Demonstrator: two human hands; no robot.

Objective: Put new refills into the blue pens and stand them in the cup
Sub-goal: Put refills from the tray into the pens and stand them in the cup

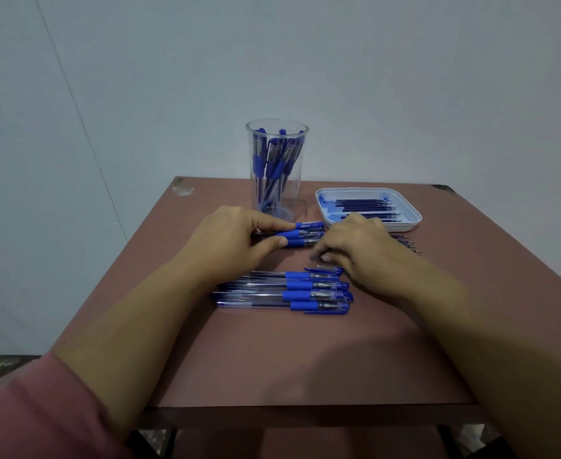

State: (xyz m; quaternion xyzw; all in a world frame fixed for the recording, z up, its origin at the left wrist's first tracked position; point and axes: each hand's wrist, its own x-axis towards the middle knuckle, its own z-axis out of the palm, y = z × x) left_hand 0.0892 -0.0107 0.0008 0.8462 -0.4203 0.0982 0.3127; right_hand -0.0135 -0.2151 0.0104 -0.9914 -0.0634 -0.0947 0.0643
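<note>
One cup (294, 193), one tray (405, 225), four near pens (300, 290), three far pens (302, 234).

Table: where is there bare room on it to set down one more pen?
Biggest free patch: the table between the pen row and the near edge. Another lies left of the cup, up to the far left corner. Crowded: the middle, with the left hand on pens and the right hand beside it, and by the tray.
</note>
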